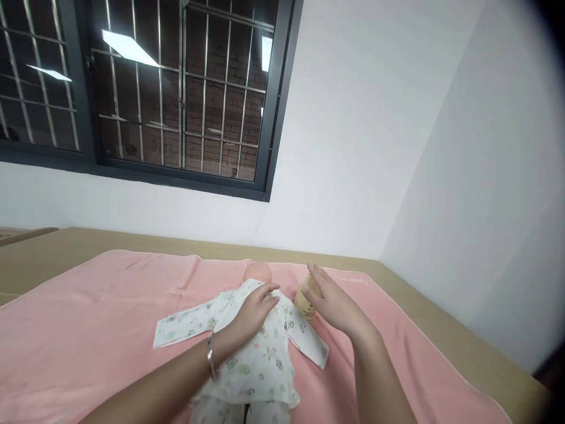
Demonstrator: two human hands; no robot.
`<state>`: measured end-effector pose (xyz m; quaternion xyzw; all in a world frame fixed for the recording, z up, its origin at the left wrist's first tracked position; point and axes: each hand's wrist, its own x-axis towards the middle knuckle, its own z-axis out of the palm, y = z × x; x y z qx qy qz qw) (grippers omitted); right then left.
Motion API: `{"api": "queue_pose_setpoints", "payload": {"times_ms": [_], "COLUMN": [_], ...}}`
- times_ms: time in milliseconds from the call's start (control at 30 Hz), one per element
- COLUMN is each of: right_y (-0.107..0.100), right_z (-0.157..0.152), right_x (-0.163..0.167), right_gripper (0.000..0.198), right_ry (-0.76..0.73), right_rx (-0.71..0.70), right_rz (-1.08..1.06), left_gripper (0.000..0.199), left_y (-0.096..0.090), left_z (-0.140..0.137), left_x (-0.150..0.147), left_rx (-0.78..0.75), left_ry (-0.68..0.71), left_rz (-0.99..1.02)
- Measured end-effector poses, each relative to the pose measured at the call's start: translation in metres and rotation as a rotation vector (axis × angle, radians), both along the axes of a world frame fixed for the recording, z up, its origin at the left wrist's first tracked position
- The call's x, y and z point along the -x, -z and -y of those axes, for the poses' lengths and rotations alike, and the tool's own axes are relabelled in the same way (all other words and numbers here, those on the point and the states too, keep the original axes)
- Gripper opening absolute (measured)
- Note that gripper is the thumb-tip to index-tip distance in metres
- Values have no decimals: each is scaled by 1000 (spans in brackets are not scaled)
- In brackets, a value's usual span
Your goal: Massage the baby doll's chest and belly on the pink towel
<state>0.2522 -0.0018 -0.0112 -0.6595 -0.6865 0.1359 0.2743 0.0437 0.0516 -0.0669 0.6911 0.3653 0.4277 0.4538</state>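
A baby doll (pixel 257 272) lies on a pink blanket, dressed in a white long-sleeved top (pixel 260 368) with small green prints and matching trousers (pixel 267 413). Its sleeves are spread out to both sides. My left hand (pixel 258 306) rests on the upper chest of the top, fingers stretched out and holding nothing; a silver bangle circles the wrist. Beside the doll's shoulder stands a pale yellow bottle (pixel 305 307), partly covered by my right hand (pixel 333 299). That hand's fingers are extended over the bottle; whether they touch it I cannot tell.
The pink blanket (pixel 110 318) covers much of a wooden tabletop (pixel 424 306). A white wall (pixel 353 129) rises behind and to the right. Above the table at the left is a dark-framed window (pixel 269 147) with metal bars.
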Motion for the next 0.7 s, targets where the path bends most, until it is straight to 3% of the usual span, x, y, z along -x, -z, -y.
{"api": "queue_pose_setpoints", "payload": {"times_ms": [133,233,400,500,567,700], "right_y": [21,30,28,20,13,1], "right_z": [-35,-50,-48,-47,-50,-57], "right_x": [-1,-2,4,13,20,32], "right_gripper": [60,55,48,43,40,46], "right_ry": [51,171,244,363,447,546], "right_rx": [-191,-218,-167,-120,-62,18], "right_rz": [-36,-17,183,273,269,246], "left_gripper": [44,54,56,41,30,30], "left_y": [-13,-19,-25,-21,-15,-6], "left_z": [-18,-33,-40,-36,-33,-22], "left_x": [-39,-60,-79,-82,-80,-61], "left_rx": [620,865,962,982,998,1144], "left_ry": [209,270,265,276,306,444], "left_rz": [533,728,787,795,788,645]}}
